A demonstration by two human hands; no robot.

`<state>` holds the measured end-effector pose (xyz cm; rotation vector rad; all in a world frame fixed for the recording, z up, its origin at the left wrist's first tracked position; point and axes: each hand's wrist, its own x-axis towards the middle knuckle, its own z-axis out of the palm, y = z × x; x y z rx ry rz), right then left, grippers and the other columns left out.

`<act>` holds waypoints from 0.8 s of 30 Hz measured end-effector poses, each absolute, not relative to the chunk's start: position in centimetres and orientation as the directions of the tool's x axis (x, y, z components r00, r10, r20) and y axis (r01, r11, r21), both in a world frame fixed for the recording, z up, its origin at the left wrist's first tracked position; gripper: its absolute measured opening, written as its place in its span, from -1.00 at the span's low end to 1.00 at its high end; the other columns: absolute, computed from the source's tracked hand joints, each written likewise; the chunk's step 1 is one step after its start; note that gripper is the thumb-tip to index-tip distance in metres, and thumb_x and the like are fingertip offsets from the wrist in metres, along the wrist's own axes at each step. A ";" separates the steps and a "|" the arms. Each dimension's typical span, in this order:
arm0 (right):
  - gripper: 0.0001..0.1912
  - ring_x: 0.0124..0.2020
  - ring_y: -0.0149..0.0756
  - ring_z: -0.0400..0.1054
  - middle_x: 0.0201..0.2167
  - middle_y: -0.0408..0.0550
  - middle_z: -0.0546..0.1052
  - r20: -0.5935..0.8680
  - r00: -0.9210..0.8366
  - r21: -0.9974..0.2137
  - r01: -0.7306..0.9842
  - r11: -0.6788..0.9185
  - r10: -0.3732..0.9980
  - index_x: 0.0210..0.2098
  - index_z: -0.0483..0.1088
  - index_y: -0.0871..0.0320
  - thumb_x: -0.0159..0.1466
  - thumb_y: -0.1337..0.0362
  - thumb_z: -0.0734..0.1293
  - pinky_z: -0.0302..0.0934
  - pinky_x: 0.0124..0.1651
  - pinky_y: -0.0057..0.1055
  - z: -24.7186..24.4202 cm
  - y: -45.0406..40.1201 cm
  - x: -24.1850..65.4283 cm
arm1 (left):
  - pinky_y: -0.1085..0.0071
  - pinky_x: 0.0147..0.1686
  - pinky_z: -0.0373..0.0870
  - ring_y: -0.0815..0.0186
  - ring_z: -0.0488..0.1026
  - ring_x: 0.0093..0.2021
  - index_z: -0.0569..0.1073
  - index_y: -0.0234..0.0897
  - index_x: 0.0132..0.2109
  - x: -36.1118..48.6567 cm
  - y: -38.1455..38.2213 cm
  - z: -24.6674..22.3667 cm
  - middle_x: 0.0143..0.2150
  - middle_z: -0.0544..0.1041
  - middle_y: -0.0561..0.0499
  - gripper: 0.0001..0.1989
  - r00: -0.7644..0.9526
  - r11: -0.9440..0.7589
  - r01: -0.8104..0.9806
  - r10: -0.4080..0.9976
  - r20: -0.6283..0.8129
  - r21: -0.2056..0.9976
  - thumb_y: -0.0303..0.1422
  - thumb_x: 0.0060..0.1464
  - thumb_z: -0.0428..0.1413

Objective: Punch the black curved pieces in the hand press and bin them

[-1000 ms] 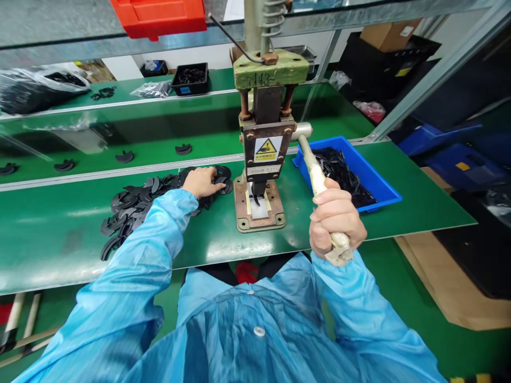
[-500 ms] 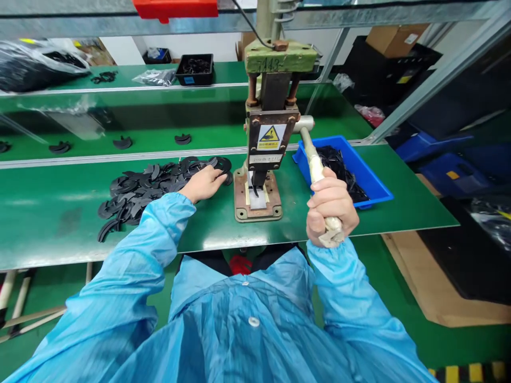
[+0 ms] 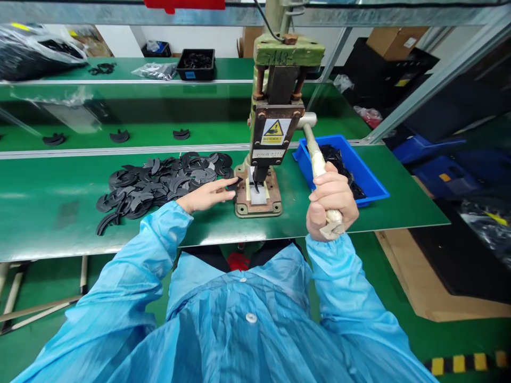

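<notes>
My left hand [image 3: 207, 196] pinches a small black curved part [image 3: 236, 183] between thumb and fingers, at the left edge of the press base [image 3: 242, 203]. Wrapped round the taped lever handle [image 3: 317, 159] of the green hand press [image 3: 289, 55] is my right hand [image 3: 332, 202]. Under the press ram [image 3: 261, 173] a thin black piece [image 3: 256, 187] shows above a pale metal plate [image 3: 258, 198]. A heap of black curved parts [image 3: 147, 186] lies left of the press, beside my left hand.
A blue bin [image 3: 369, 187] of black pieces stands right of the press, behind my right hand. Several black curved parts [image 3: 119, 136] sit spaced out on the green strip [image 3: 149, 139] behind. Farther back are a black tray [image 3: 195, 74] and a plastic bag [image 3: 40, 56].
My left hand has come off the heap and moved right to the press base with a black curved part. My right hand keeps its grip on the lever; the view has shifted slightly.
</notes>
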<state>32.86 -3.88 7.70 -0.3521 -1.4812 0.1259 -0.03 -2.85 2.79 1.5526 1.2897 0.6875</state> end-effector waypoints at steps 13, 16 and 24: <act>-0.73 -0.14 -0.21 0.54 -0.47 -0.22 0.48 0.951 0.068 -0.308 0.163 0.937 0.301 -0.41 0.36 0.02 0.33 0.10 0.46 0.42 0.35 0.29 7.5 -3.8 33.1 | 0.43 -0.30 0.63 0.36 0.63 -0.40 0.46 -0.31 -0.16 5.2 0.8 1.2 -0.41 0.63 0.03 -0.67 0.022 0.258 0.022 0.966 -0.259 0.966 -0.32 0.16 0.46; -0.75 -0.13 -0.20 0.54 -0.45 -0.22 0.50 0.953 0.056 -0.303 0.151 0.941 0.298 -0.40 0.37 0.02 0.32 0.13 0.46 0.41 0.36 0.30 7.5 -3.9 33.2 | 0.44 -0.35 0.62 0.39 0.60 -0.43 0.40 -0.28 -0.25 5.6 1.2 1.2 -0.44 0.58 0.09 -0.63 0.009 0.254 0.041 0.967 -0.254 0.966 -0.35 0.12 0.49; -0.75 -0.13 -0.18 0.54 -0.46 -0.23 0.48 0.945 0.061 -0.328 0.150 0.933 0.322 -0.39 0.37 0.00 0.32 0.10 0.46 0.37 0.40 0.37 7.5 -4.0 33.3 | 0.50 -0.46 0.50 0.44 0.49 -0.50 0.48 -0.30 -0.29 5.7 1.9 1.1 -0.44 0.57 0.06 -0.71 0.065 0.252 0.178 0.961 -0.267 0.951 -0.33 0.15 0.46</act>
